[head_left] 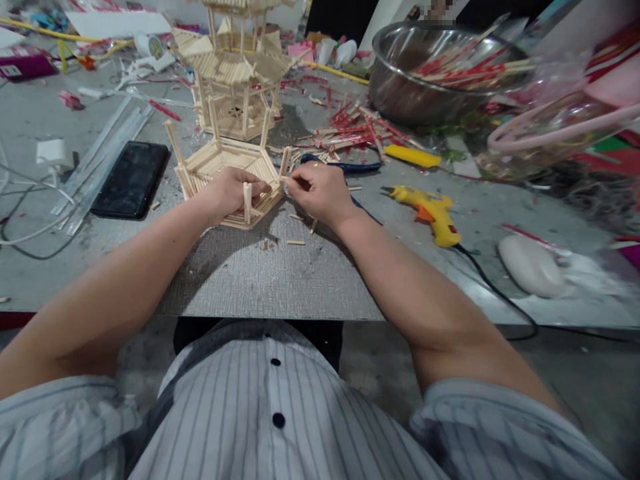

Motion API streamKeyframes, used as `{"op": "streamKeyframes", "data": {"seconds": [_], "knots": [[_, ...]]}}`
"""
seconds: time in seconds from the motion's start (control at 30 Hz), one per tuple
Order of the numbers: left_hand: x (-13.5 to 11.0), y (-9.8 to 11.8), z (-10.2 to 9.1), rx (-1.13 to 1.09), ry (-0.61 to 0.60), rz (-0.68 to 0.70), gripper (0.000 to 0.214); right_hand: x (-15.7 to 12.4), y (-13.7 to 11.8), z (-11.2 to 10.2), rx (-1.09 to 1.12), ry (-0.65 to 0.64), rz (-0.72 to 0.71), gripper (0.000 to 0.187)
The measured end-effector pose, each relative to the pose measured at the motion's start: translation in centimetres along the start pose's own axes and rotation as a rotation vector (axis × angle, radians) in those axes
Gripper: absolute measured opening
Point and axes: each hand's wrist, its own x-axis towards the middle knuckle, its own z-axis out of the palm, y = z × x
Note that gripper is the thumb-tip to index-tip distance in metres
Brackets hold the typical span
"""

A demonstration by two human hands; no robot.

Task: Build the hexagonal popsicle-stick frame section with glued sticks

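A hexagonal frame of pale wooden sticks (250, 150) with upright corner posts sits on the table in front of me. My left hand (233, 193) reaches over its near left side, fingers closed together along the inside of the right wall. A front corner post hides part of those fingers. At the right corner, beside a post (285, 160), my right hand (320, 192) is closed in a pinch. A small wooden stick (283, 179) shows at its fingertips. Behind the frame stands a taller tiered pagoda model (240, 67) of the same sticks.
To the right lie a yellow glue gun (430, 212) with its cord, a yellow comb-like piece (413, 157) and blue-handled pliers (345, 165). A steel bowl (400, 93) holds red-wrapped sticks. A black phone (131, 180) and white charger (54, 155) lie left. Short stick offcuts (296, 243) are scattered nearby.
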Motion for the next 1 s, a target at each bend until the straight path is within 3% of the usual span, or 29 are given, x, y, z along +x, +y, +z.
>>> {"op": "streamKeyframes", "data": {"seconds": [0.4,0.6,1.0], "knots": [[-0.02,0.11,-0.02,0.014,-0.007,0.029,0.03,0.02,-0.18,-0.15,-0.027,-0.034,0.023,0.024],[0.14,-0.19,0.02,-0.023,0.017,0.037,0.025,0.01,-0.13,-0.04,-0.026,-0.017,0.014,0.03],[-0.3,0.37,0.13,-0.074,0.043,-0.007,0.013,-0.22,-0.44,-0.55,-0.042,0.026,0.07,0.025]]}}
